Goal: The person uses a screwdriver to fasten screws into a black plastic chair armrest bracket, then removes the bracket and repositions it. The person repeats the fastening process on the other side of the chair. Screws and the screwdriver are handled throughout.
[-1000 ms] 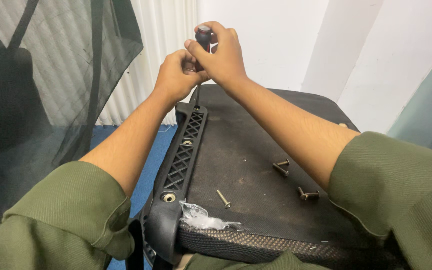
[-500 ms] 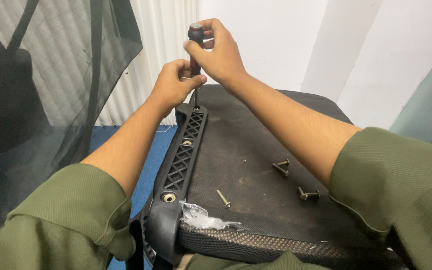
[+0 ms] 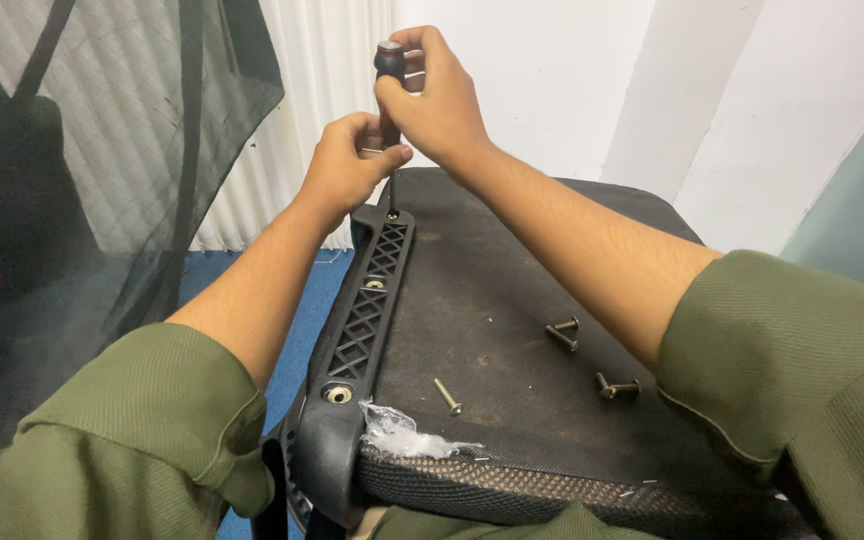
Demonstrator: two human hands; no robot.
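Both hands clamp a screwdriver (image 3: pixel 389 90) upright at the seat's (image 3: pixel 512 300) far left corner: right hand (image 3: pixel 437 100) above, left hand (image 3: pixel 347 165) below; clear plastic scrap (image 3: pixel 397 432) at the near edge.

five loose bolts (image 3: pixel 447 396), one screwdriver (image 3: pixel 389 70).

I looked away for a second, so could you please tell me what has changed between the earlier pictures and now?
The right hand has shifted its grip up to the top of the screwdriver, exposing more of the handle; one second ago it sat lower, close against the left hand. The left hand still holds the shaft, the tip still on the black bracket. The loose screws and the plastic scrap lie unmoved.
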